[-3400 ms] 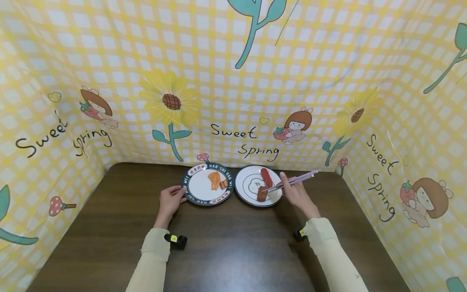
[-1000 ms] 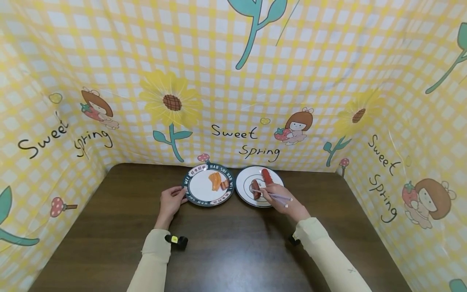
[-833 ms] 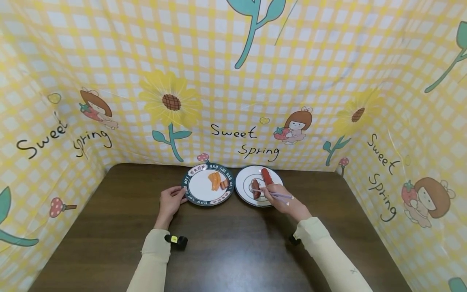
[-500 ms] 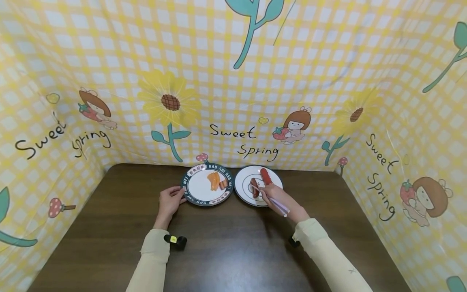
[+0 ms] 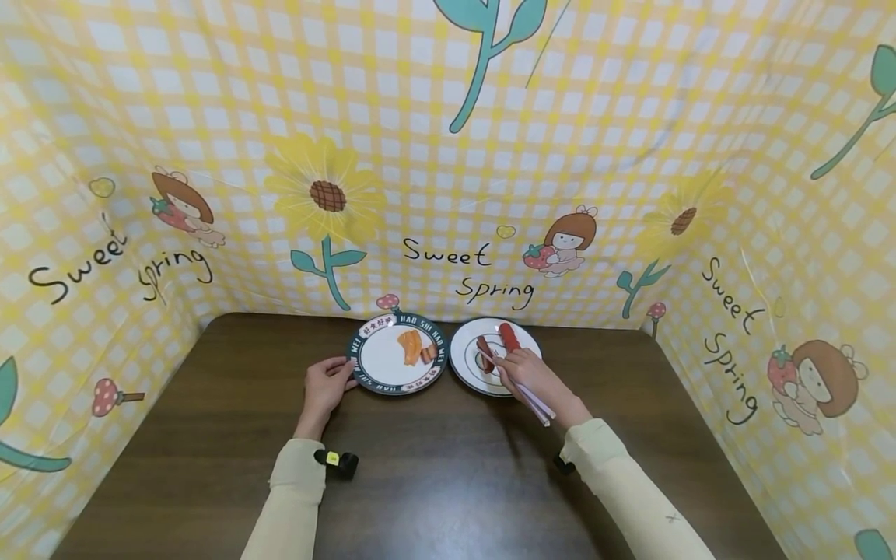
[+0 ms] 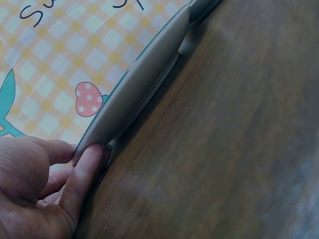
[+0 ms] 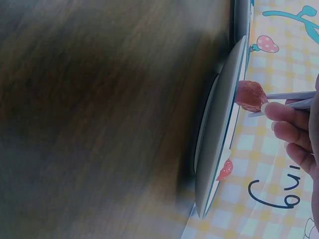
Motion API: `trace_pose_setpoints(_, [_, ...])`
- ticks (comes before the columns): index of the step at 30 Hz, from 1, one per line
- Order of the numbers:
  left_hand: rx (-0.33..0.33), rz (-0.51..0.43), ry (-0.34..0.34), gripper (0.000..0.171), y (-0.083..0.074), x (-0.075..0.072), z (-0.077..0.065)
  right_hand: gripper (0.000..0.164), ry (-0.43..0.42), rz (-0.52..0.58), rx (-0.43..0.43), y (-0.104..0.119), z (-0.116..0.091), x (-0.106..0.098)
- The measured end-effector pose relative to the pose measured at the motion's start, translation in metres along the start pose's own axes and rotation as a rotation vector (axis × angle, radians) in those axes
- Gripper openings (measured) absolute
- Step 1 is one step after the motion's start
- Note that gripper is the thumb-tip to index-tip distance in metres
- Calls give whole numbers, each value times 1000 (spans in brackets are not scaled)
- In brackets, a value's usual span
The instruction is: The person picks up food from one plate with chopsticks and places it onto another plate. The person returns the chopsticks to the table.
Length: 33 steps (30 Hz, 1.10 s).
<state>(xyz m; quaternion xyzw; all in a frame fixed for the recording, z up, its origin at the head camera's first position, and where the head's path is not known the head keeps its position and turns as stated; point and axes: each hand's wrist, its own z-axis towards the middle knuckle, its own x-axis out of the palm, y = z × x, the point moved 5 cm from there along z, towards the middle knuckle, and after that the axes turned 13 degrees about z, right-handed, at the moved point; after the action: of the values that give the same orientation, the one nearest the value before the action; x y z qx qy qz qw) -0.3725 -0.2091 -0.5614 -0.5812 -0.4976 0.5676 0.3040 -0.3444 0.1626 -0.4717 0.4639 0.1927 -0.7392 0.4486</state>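
My left hand (image 5: 325, 393) pinches the near-left rim of a green-rimmed plate (image 5: 381, 358), thumb below and fingers above in the left wrist view. On this plate lie a wavy orange-yellow food piece (image 5: 410, 348) and a small brown piece (image 5: 428, 355). Beside it stands a white plate (image 5: 462, 362) with thin dark rings. Over its right side, my right hand (image 5: 540, 383) grips light purple chopsticks (image 5: 535, 404). Their tips are at a reddish-brown meat piece (image 7: 251, 96), which stands up from the plate in the right wrist view. A red sausage (image 5: 509, 336) lies behind it.
Both plates stand side by side at the back of the dark wooden table (image 5: 420, 482). A yellow checked cloth (image 5: 448, 194) with printed flowers and figures rises right behind and on both sides. A small black device (image 5: 341, 464) is strapped at the left wrist.
My right hand has come left and in over the white plate, and the chopsticks' back ends have swung toward me. The meat piece has shifted left and tilted. My left hand has stayed put.
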Motion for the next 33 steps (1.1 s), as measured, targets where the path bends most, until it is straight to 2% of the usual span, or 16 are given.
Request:
trace_pose_setpoints(9, [14,-18,0,49,0,0,0,21,-3,31,-35,2,3,1])
trace_pose_setpoints(15, [17,-23,-4,49,1,0,0,18,-39,13,-104,2,4,5])
trace_pose_setpoints(18, [12,-25,-3,49,1,0,0,21,-60,23,-112,4,5,5])
trace_pose_setpoints(22, [6,-33,-1,47,2,0,1,26,-68,27,-104,7,7,7])
trace_pose_setpoints(29, [7,-34,-7,46,2,0,2,20,-45,52,-27,11,9,8])
trace_pose_setpoints(33, [18,-31,-10,47,2,0,3,21,-48,75,-17,15,12,8])
